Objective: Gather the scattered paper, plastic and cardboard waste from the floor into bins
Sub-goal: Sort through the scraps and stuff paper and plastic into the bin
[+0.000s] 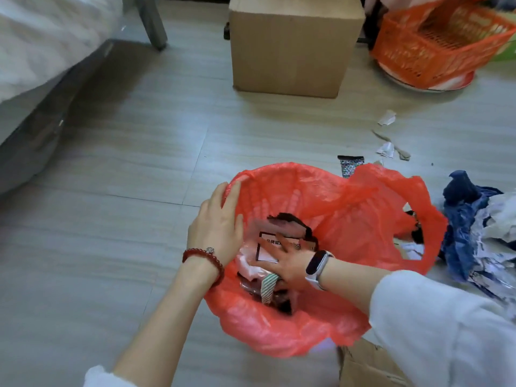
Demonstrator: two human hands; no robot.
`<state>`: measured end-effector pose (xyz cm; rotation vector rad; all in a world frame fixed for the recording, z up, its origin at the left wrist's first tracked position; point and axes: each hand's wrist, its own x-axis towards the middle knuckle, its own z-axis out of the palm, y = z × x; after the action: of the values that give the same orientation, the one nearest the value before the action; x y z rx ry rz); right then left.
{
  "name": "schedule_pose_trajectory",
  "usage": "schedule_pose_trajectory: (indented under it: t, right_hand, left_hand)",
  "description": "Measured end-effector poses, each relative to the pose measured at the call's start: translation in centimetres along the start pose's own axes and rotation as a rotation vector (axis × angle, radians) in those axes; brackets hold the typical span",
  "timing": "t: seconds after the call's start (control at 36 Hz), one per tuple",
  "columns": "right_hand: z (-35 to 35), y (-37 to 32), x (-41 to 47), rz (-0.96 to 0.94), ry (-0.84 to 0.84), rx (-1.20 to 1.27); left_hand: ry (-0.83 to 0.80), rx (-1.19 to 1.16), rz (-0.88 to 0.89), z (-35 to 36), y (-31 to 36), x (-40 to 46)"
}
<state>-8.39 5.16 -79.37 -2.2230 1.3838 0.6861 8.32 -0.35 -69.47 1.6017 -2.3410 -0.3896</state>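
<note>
A bin lined with a red plastic bag [349,202] stands on the floor in front of me. My left hand [217,227] rests flat on the bag's left rim, fingers spread. My right hand [287,261] is down inside the bag, palm pressed on the waste [265,252] there: a white card with a black border, pink wrapping and a striped strip. Several white and brown paper scraps [389,143] lie on the floor beyond the bag. A glittery black packet [349,166] lies just behind the bag's far rim. Crumpled blue and white paper [474,233] is piled at the right.
A closed cardboard box [290,48] stands at the back centre. An orange plastic crate [435,40] sits tilted at the back right. A bed [36,65] with grey frame fills the left. Flattened cardboard [368,367] lies near my right sleeve.
</note>
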Motion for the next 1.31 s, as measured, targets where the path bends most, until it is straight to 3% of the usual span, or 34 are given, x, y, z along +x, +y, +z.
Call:
schedule_pose_trajectory:
  t: [0.08,0.22,0.39,0.44,0.5,0.56,0.61,0.67,0.75,0.81,0.89,0.94,1.03,1.17,1.31]
  right_hand:
    - [0.3,-0.1,0.9,0.034,-0.122,0.015]
    - [-2.3,0.1,-0.5,-0.016,-0.171,0.191]
    - [-7.1,0.7,-5.9,-0.068,-0.083,0.427]
    - [-8.5,1.1,-8.3,-0.091,0.044,0.464]
    - [-9.5,2.0,-11.1,-0.049,0.317,0.476]
    - [-9.5,3.8,-13.6,0.001,0.686,0.282]
    - [-8.3,5.8,-14.9,0.093,0.895,0.058]
    - [-7.2,7.3,-15.4,0.269,0.843,0.001]
    - [-5.7,9.2,-14.9,0.46,0.665,0.108]
    - [-5.1,9.5,-14.6,0.451,0.573,0.455]
    - [-5.1,7.9,-14.5,0.358,0.443,1.212]
    - [-4.8,6.3,-13.8,0.332,0.502,1.402]
    - [-4.7,3.9,-11.2,0.283,0.621,1.229]
    - [-5.1,0.4,-8.1,0.155,0.57,1.224]
    - [-3.6,2.4,-8.5,0.119,0.536,1.2]
  left_hand:
    - [-0.016,0.032,-0.003,0.0,0.1,-0.2]
    - [-0.057,-0.013,-0.033,-0.3,0.2,-0.1]
    - [-0.028,-0.066,-0.087,-1.2,1.2,1.1]
    - [0.026,-0.086,-0.061,-1.6,2.7,1.8]
    - [0.046,-0.138,0.005,-1.6,4.9,2.7]
    - [0.041,-0.188,0.11,-1.2,7.4,3.3]
    - [0.024,-0.208,0.213,-0.3,9.8,3.5]
    - [0.019,-0.151,0.282,0.7,11.7,3.5]
    - [-0.108,0.063,0.238,2.6,12.8,3.8]
    - [-0.215,0.178,0.179,3.3,12.1,4.7]
    - [-0.268,0.275,0.155,3.9,10.7,5.4]
    - [-0.239,0.282,0.143,3.8,10.2,5.4]
    - [-0.197,0.206,0.052,3.5,9.7,5.5]
    - [-0.175,0.132,-0.066,2.6,7.4,6.1]
    - [-0.157,0.203,-0.056,1.5,6.8,6.5]
